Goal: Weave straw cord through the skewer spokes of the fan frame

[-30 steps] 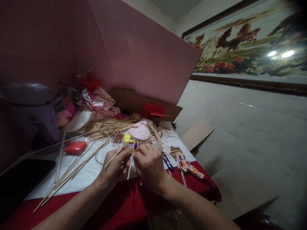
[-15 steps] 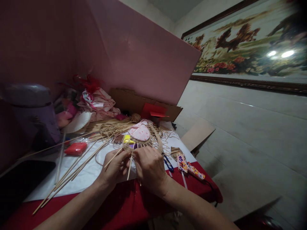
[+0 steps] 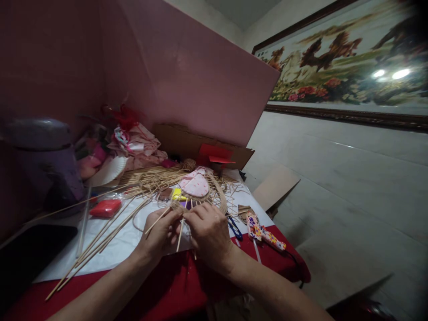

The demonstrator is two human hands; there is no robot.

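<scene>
A round woven piece with thin sticks radiating from it and a pink spotted fabric centre (image 3: 195,184) lies at the middle of the table. My left hand (image 3: 159,229) is closed on its near left edge, where twine and sticks (image 3: 181,234) meet. Beside it, my right hand (image 3: 207,232) is pinched at the same edge, its fingertips nearly touching the left ones. Whatever lies beneath the right fingers is hidden. Twine (image 3: 219,196) curves round the piece's right side.
Long loose sticks (image 3: 96,243) lie at left, near a red packet (image 3: 106,208) and a dark flat object (image 3: 42,245). A purple container (image 3: 50,165) stands far left. Blue-handled scissors (image 3: 235,227) and a flower-patterned tool (image 3: 265,235) lie at right.
The fingers of my right hand have shifted slightly left, closer to my left fingertips. My left hand and the woven piece look almost unmoved.
</scene>
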